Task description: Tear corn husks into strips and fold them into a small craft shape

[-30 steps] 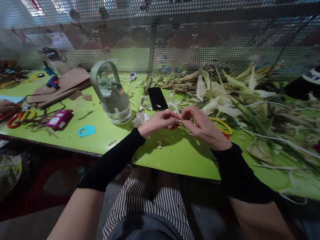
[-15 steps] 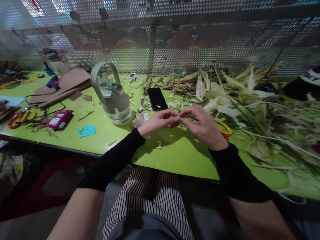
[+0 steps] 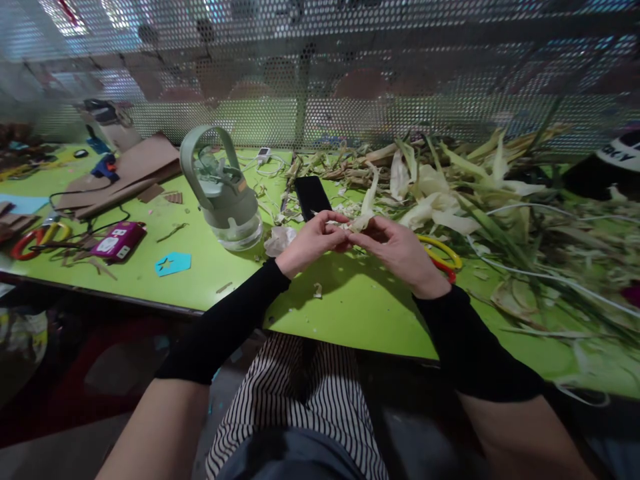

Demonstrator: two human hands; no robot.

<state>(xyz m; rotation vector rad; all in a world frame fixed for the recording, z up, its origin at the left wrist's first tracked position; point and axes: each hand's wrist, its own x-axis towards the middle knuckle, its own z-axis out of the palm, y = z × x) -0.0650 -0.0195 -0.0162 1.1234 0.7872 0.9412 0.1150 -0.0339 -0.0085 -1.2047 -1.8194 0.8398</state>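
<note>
left hand [image 3: 311,244] and right hand [image 3: 404,257]: fingertip grips clamped on pale husk [image 3: 369,201], close together, likely for fine control of thin, floppy stuff.

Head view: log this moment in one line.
right hand: pinching pale husk | left hand: fingertips adjacent, grip unclear | phone: flat beyond hands | bottle: upright | yellow-red handles: beside right hand

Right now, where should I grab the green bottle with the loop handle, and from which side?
Take the bottle by the top of its handle, probably best from above. The loop stands raised with an open gap beneath, and the bottle is upright on the table. A crumpled scrap lies close to the base on the right, so a low approach there looks awkward.
</note>
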